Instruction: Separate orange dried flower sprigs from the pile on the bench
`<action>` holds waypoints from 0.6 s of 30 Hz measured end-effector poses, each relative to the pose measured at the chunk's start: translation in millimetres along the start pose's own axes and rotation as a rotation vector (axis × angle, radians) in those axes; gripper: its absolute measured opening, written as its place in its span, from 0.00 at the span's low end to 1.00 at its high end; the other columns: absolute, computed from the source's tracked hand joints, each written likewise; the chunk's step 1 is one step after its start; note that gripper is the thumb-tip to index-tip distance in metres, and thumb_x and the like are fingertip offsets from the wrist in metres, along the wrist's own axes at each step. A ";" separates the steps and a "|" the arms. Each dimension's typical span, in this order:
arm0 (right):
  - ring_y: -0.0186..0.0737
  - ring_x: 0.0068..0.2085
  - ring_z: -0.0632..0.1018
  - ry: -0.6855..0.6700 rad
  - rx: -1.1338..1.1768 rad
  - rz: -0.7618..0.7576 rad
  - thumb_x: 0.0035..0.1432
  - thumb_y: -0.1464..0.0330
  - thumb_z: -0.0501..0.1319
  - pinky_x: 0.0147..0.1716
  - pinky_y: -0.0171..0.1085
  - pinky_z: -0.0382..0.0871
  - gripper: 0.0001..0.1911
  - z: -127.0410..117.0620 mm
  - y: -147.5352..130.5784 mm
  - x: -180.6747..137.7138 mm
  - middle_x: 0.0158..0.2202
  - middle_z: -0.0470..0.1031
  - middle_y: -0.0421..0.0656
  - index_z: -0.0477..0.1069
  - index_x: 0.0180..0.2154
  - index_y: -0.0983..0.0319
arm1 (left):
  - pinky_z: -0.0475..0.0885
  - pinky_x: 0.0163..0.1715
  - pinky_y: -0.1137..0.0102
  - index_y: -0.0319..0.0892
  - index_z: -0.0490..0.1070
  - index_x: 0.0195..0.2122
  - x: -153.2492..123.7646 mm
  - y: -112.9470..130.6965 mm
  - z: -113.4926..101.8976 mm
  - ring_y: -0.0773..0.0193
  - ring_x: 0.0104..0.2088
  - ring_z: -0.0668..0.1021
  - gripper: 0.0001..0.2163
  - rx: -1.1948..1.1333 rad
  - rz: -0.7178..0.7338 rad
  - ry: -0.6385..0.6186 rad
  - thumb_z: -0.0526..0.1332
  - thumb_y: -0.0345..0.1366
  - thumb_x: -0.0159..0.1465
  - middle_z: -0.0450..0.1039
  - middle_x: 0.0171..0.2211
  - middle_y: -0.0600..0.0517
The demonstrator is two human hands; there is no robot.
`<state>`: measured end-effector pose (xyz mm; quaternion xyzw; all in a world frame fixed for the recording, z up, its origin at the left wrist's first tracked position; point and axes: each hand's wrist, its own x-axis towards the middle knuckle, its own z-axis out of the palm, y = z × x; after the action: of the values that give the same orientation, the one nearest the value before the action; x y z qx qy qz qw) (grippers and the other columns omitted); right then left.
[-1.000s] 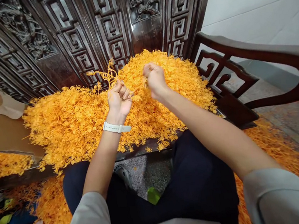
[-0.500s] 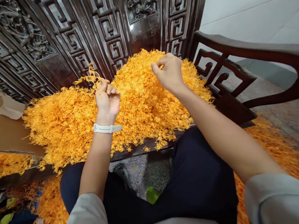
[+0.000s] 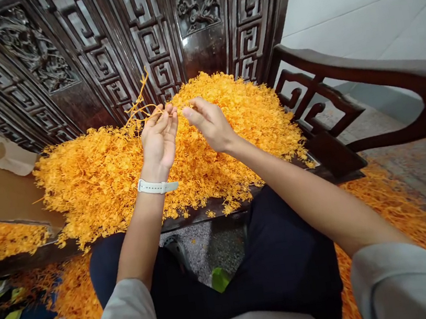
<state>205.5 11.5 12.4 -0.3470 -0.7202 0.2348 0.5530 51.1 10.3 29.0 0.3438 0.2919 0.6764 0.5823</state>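
Observation:
My left hand (image 3: 159, 138), with a white band (image 3: 157, 187) on its wrist, pinches a thin branching orange plastic sprig (image 3: 140, 98). The sprig's stems stick up and to the left past my fingertips. Just to the right is my right hand (image 3: 210, 123), its thumb and fingers drawn together close to the left fingertips, a small gap between the hands. Whether a small piece sits in its pinch is not visible against the orange behind. Below both hands a big heap of small orange flower-like plastic pieces (image 3: 215, 175) covers the dark wooden bench (image 3: 201, 215).
A carved lattice backrest (image 3: 205, 49) rises behind the heap, and a curved armrest (image 3: 374, 63) stands at the right. A torn cardboard box (image 3: 11, 190) is on the left. More orange pieces (image 3: 76, 300) lie below the bench. Part of another person shows at the lower left.
My right hand has moved left and slightly down from above the heap toward my left hand. The left hand has shifted a little right, its sprig now pointing more upright.

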 end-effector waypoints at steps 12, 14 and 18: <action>0.35 0.25 0.70 0.101 0.105 0.074 0.69 0.38 0.49 0.29 0.38 0.64 0.30 10.3 8.1 -2.9 0.24 0.66 0.37 0.65 0.35 0.56 | 0.78 0.42 0.72 0.44 0.76 0.44 0.1 -19.0 -1.7 0.64 0.44 0.82 0.18 0.445 0.247 -0.047 0.79 0.41 0.57 0.80 0.44 0.47; 0.33 0.25 0.68 0.127 0.156 0.091 0.69 0.37 0.48 0.27 0.36 0.62 0.31 12.1 12.3 -0.9 0.24 0.65 0.36 0.62 0.32 0.57 | 0.77 0.35 0.73 0.44 0.76 0.42 -2.6 -25.5 1.2 0.67 0.36 0.80 0.17 0.505 0.212 -0.099 0.77 0.45 0.58 0.79 0.39 0.48; 0.32 0.27 0.64 0.202 0.103 0.052 0.68 0.38 0.51 0.28 0.37 0.59 0.33 15.5 19.6 2.9 0.25 0.60 0.36 0.57 0.27 0.58 | 0.75 0.32 0.74 0.44 0.71 0.35 -7.2 -38.7 7.5 0.69 0.32 0.77 0.15 0.490 0.269 -0.127 0.74 0.46 0.63 0.76 0.35 0.51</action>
<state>194.9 27.0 -4.2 -0.3585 -0.6386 0.2496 0.6335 80.5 9.0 1.8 0.5517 0.3613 0.6338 0.4042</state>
